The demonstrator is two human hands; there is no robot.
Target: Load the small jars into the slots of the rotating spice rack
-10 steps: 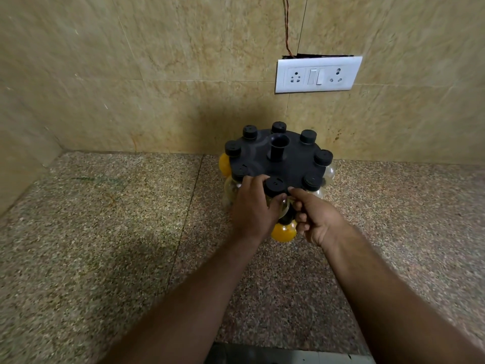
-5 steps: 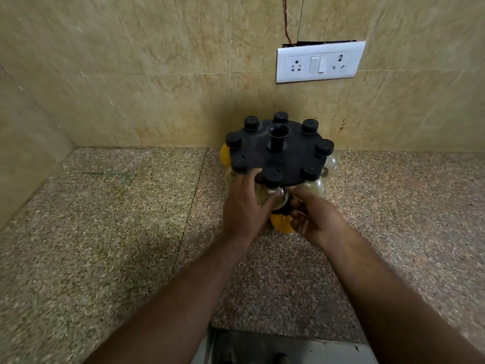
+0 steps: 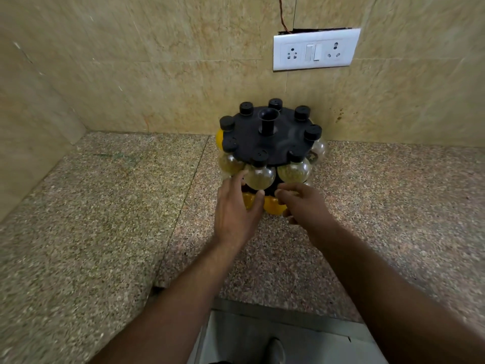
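The black rotating spice rack point(image 3: 275, 139) stands on the counter near the back wall, with black-capped jars hanging in slots all round its top disc. A clear round jar point(image 3: 260, 177) hangs in the front slot. Below it on the lower tier sits a yellow jar point(image 3: 273, 209). My left hand point(image 3: 236, 208) is just below and left of the clear jar, fingers spread and straight, thumb tip at the jar's underside. My right hand point(image 3: 305, 206) is beside the yellow jar with fingers loosely curled; nothing shows in its grasp.
The speckled granite counter point(image 3: 118, 219) runs left and right of the rack. Beige tiled walls close the back and the left side. A white switch and socket plate point(image 3: 316, 49) hangs on the back wall above the rack. The counter's front edge lies between my forearms.
Both hands have dropped from the front jar's cap and neck to below the jar, which now hangs alone in the front slot. The camera has tilted slightly.
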